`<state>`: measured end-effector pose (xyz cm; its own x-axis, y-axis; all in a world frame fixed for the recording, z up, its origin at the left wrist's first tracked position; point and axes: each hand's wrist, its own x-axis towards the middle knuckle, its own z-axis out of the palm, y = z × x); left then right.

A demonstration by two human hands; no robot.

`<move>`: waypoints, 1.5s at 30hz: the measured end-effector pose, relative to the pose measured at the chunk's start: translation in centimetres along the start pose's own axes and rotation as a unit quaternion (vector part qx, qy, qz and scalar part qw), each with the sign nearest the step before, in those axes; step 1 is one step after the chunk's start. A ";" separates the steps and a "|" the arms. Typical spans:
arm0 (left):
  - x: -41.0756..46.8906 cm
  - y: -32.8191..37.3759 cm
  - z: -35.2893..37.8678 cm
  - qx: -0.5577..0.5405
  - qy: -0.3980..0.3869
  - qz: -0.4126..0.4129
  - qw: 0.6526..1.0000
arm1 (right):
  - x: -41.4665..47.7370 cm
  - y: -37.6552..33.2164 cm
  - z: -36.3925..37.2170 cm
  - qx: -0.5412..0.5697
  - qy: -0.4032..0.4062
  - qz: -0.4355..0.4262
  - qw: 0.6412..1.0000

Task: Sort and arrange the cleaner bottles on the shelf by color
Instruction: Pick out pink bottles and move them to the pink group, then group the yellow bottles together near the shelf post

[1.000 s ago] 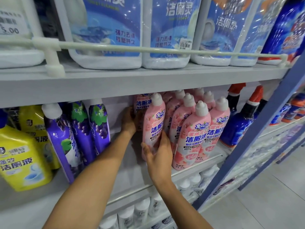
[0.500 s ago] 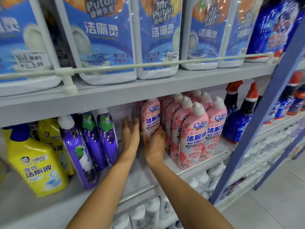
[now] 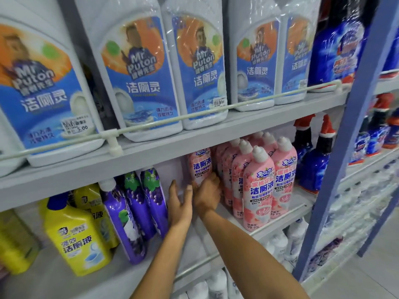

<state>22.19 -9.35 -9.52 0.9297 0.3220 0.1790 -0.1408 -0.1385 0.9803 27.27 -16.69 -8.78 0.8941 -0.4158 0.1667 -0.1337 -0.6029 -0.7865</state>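
Yellow bottles (image 3: 75, 234): at the left end of the shelf (image 3: 54, 285), near its front edge.
Purple bottles (image 3: 138, 203): three just right of the yellow, leaning back.
Left grip (image 3: 180, 203): a bare hand with straight, relaxed fingers, holding nothing. It reaches into the gap between the purple and pink groups.
Right grip (image 3: 207, 195): a bare hand just beside the left, fingers curled round the lower body of the rear pink bottle (image 3: 199, 167).
Pink bottles (image 3: 259, 186): a tight upright cluster, from the back of the shelf to its front edge.
Blue bottles (image 3: 315, 165): red-capped, at the shelf's right end.
Risk: the pink cluster is packed closely, so a sideways nudge from the right wrist could probably tip a neighbour off the front edge. The leaning purple bottles could slide if the left grip brushes them.
Bottle and grip: the rear pink bottle stands upright toward the shelf's back edge, on the cluster's left side. Its base is inside the right grip and its label shows above the knuckles.
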 end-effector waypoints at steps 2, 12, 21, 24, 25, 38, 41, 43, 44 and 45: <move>-0.3 -0.1 -0.4 0.002 -0.012 -0.016 1.000 | 0.0 0.0 0.0 -0.004 -0.002 -0.007 1.000; -3.8 0.1 -2.2 -0.009 -0.050 -0.011 0.999 | -2.4 2.1 -4.2 0.203 -0.090 -0.034 0.974; -11.0 1.8 -7.7 -0.070 -0.039 0.009 0.997 | -11.1 6.3 -8.7 0.303 -0.167 -0.049 0.937; -13.4 1.4 -10.9 -0.112 -0.005 0.019 0.994 | -14.5 6.3 -9.4 0.346 -0.180 -0.049 0.919; -14.1 1.4 -12.1 -0.116 0.012 0.022 0.993 | -15.5 6.1 -9.5 0.360 -0.193 -0.049 0.911; -16.1 2.0 -29.7 -0.016 0.241 0.023 0.970 | -23.7 -3.8 -2.4 0.381 -0.331 -0.165 0.847; -15.5 2.6 -32.0 -0.009 0.270 0.044 0.962 | -24.1 -6.9 -0.3 0.383 -0.365 -0.190 0.828; -15.0 3.2 -32.9 -0.006 0.279 0.056 0.959 | -24.1 -9.1 1.4 0.363 -0.384 -0.208 0.823; -14.8 3.4 -33.1 -0.007 0.287 0.060 0.956 | -24.2 -10.4 2.3 0.353 -0.397 -0.218 0.819; -14.6 3.6 -33.3 -0.008 0.294 0.065 0.953 | -24.3 -11.7 3.2 0.347 -0.407 -0.227 0.814</move>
<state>-3.27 16.65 -5.79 0.5525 0.7736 0.3103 -0.2521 -0.1997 0.9469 8.46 2.62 -5.50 0.8086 0.5016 0.3076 0.3111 0.0792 -0.9471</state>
